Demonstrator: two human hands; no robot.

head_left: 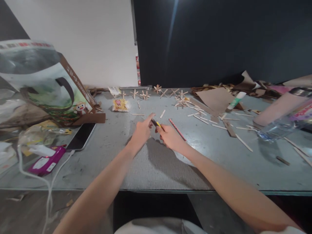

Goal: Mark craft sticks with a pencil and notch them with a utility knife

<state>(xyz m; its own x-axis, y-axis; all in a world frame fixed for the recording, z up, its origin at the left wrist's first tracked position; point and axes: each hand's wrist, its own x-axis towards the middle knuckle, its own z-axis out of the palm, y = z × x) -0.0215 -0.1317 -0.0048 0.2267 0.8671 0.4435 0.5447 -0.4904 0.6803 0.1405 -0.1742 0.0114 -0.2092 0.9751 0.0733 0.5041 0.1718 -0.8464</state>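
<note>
My right hand (168, 135) is closed around a slim black-and-yellow tool (159, 124). I cannot tell whether it is a marker or a cutter. The tool's dark end points up and left, toward my left hand (143, 130). That hand is open beside this end, its index finger stretched out; whether it touches the tool is unclear. Just beyond the hands lies a short pale wooden stick (162, 113) with a small dark mark. A red patterned pencil (177, 129) rests on the table to the right of my right hand.
Star shapes made of sticks (144, 95) stand along the back. Loose wooden sticks (201, 119), a glue stick (236, 100) and a plastic bottle (275, 128) are on the right. A yellow packet (121, 105), a phone (81, 136) with a cable and a purple device (47, 161) lie left.
</note>
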